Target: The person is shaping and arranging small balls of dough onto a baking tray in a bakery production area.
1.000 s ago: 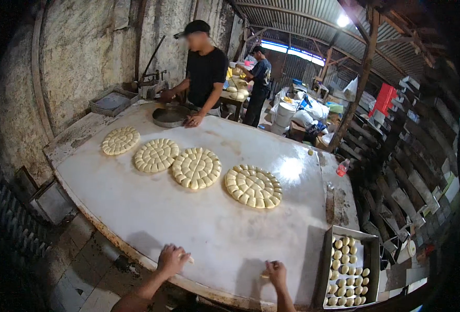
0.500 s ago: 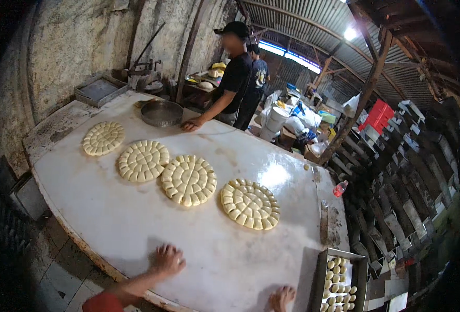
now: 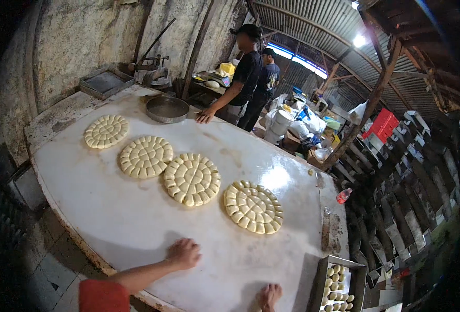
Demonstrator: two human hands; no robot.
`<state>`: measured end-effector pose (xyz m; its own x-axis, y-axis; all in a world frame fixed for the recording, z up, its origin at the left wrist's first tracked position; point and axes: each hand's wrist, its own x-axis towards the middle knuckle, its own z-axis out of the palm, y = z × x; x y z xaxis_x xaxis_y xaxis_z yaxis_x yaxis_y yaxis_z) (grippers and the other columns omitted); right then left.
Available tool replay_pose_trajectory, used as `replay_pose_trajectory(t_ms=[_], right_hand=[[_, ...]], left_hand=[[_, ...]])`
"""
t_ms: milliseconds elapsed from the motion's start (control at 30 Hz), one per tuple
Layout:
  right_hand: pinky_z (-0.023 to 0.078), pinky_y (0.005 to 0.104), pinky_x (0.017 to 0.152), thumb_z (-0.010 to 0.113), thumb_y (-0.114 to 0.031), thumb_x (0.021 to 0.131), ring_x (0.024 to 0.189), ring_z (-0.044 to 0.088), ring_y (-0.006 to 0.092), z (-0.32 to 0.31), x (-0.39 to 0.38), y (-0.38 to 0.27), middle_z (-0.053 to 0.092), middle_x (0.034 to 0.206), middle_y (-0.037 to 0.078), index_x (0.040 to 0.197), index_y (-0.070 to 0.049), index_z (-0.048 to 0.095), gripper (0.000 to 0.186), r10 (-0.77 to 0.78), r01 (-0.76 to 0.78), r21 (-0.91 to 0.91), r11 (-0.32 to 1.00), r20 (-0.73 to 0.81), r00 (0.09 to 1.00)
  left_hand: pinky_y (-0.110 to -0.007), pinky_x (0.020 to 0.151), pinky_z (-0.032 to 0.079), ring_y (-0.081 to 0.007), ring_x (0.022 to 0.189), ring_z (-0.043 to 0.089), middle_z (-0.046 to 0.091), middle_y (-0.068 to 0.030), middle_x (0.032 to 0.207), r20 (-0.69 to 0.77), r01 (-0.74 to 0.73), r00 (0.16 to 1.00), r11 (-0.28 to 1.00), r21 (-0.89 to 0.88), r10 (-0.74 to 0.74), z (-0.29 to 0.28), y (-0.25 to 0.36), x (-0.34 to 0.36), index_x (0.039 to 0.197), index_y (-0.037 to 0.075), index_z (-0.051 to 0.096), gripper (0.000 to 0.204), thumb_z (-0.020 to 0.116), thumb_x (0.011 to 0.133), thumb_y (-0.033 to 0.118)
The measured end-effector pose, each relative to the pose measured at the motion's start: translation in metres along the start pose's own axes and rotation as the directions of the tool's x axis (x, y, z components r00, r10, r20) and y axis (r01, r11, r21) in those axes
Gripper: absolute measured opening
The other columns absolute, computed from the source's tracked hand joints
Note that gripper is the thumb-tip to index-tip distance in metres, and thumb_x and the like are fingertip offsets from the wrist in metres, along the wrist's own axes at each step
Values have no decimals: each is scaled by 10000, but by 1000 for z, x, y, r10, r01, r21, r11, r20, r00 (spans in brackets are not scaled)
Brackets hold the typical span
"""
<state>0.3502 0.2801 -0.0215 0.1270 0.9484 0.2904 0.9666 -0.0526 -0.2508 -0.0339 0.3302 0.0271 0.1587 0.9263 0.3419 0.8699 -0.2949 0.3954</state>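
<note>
My left hand (image 3: 183,255) rests curled on the white tabletop (image 3: 105,203), its forearm coming from the lower left. My right hand (image 3: 270,296) is curled low at the near side, left of a metal tray (image 3: 321,281) of several small dough balls (image 3: 335,283). Whatever is under either hand's fingers is hidden. Beyond my hands lie several flat round dough arrangements cut into segments: a far-left one (image 3: 106,131), middle ones (image 3: 146,156) (image 3: 191,179) and a right one (image 3: 253,207).
A co-worker (image 3: 240,78) has a hand by a round pan (image 3: 167,115); another person (image 3: 266,78) stands behind. An empty square tray (image 3: 105,80) sits back left. A bottle (image 3: 343,196) stands at the right edge, beside stacked metal pans (image 3: 406,218), a red crate (image 3: 382,125), sacks and a post.
The view has shifted and tilted. My left hand has moved forward and rightward on the table. The co-worker has turned and now has one visible hand at the table's far edge.
</note>
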Motion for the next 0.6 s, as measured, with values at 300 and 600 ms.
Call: replay_pose_trajectory(t_ms=[300, 600], right_hand=[[332, 534, 875, 578, -160, 786, 1006, 435, 395, -11, -97, -7, 520, 1026, 203, 952, -30, 555, 211, -106, 42, 320, 946, 186, 977], [387, 458, 684, 570, -132, 740, 840, 499, 362, 4, -30, -92, 574, 782, 145, 715, -46, 552, 91, -337, 283, 397, 873, 72, 939]], left_hand=[[-455, 821, 420, -296, 940, 518, 558, -113, 955, 191, -22, 982, 999, 30, 16, -31, -26, -65, 845, 125, 617, 204, 609, 759, 310], [-449, 796, 444, -313, 851, 551, 600, -111, 874, 234, -116, 961, 983, -145, 148, 32, 36, -29, 799, 101, 646, 231, 565, 783, 316]])
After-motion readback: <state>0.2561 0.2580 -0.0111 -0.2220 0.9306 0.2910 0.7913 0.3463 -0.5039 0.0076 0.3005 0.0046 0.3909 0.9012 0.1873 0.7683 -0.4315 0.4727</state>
